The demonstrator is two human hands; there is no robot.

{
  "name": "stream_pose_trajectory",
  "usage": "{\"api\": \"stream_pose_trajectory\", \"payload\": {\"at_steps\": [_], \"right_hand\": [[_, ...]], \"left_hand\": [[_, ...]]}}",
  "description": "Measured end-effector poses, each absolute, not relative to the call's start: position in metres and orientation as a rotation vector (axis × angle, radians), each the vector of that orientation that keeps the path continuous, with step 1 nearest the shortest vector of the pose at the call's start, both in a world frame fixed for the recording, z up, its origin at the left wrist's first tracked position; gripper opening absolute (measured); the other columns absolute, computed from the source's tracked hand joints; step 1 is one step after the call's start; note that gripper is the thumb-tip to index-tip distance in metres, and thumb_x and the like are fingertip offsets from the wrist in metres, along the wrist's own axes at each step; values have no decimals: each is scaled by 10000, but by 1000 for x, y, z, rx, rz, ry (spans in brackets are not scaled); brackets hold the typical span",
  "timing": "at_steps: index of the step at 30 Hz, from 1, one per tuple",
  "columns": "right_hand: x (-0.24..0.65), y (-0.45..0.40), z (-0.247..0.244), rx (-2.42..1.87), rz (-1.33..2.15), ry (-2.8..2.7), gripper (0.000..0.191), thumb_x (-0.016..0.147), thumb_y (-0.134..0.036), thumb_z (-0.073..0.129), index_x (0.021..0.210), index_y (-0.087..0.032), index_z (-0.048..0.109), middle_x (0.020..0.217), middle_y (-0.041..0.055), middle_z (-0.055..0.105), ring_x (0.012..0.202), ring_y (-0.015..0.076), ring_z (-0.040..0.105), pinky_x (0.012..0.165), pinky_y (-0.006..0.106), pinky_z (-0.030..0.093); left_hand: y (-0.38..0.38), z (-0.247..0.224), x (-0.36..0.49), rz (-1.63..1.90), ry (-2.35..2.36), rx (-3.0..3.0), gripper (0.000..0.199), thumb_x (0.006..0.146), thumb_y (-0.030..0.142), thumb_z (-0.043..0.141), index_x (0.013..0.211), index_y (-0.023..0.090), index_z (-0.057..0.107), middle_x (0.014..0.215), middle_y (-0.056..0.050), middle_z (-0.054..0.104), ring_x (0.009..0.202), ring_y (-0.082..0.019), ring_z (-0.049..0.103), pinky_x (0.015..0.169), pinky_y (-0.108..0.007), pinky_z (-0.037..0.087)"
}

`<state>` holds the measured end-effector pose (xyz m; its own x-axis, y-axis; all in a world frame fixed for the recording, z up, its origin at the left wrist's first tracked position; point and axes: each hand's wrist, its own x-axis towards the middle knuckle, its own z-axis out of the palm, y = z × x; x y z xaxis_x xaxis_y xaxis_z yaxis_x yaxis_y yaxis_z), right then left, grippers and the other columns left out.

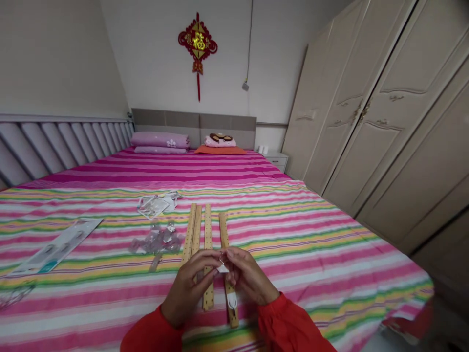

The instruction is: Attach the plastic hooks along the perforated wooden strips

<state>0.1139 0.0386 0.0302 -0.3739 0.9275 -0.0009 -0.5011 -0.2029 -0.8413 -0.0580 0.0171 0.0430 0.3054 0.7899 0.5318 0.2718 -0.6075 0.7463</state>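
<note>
My left hand (192,283) and my right hand (251,276) meet over the wooden strips, fingers closed around a small white card (222,268) with a thin metallic piece on it. Both hands touch this item. Beneath them lies a perforated wooden strip (223,232), bearing another white piece with a metallic loop (232,300) near its lower end. Left of it is a second strip (208,230), then two more strips (190,230) side by side, partly hidden by my left hand.
Small clear plastic bags (161,240) lie in a pile left of the strips, with white packets (157,204) beyond. A long clear package (60,247) and thin wiry items (16,295) are at the left. Pillows (161,140) rest by the headboard.
</note>
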Motion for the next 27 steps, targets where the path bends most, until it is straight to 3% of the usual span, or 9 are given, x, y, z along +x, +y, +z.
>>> {"api": "stream_pose_trajectory", "payload": {"at_steps": [7, 11, 15, 20, 27], "right_hand": [[124, 34, 40, -558, 1841, -998, 321, 716, -282, 758, 1002, -153, 693, 689, 3, 659, 428, 43, 509, 383, 137, 404], [126, 33, 35, -575, 1848, -952, 273, 674, -263, 788, 904, -147, 697, 709, 6, 671, 445, 41, 535, 412, 132, 418], [124, 33, 27, -650, 1836, -911, 227, 647, -262, 804, 792, -146, 674, 562, -30, 607, 413, 54, 523, 387, 134, 381], [122, 38, 18, -673, 1873, -739, 302, 601, -213, 814, 869, -140, 695, 637, -18, 633, 400, 25, 478, 384, 126, 355], [120, 47, 15, -733, 1708, -655, 306, 582, -209, 793, 859, -128, 695, 581, -14, 627, 416, 51, 485, 394, 150, 389]], "left_hand": [[21, 42, -58, 1152, 899, 1888, 91, 786, 293, 641, 824, 253, 713, 1081, -70, 574, 1105, -201, 523, 958, -318, 412], [26, 29, -54, 1129, 832, 1580, 137, 720, 330, 705, 809, 226, 713, 1092, -73, 558, 1095, -213, 525, 912, -312, 437], [29, 18, -41, 1153, 794, 1217, 216, 677, 357, 736, 824, 203, 700, 986, -67, 628, 945, -202, 598, 845, -325, 472], [32, 18, -26, 1154, 914, 1049, 361, 653, 393, 742, 939, 184, 673, 870, -62, 691, 831, -191, 632, 790, -321, 497], [37, 19, -5, 1362, 1090, 1190, 282, 676, 380, 711, 829, 179, 584, 751, -15, 650, 708, -146, 635, 661, -259, 514]]}}
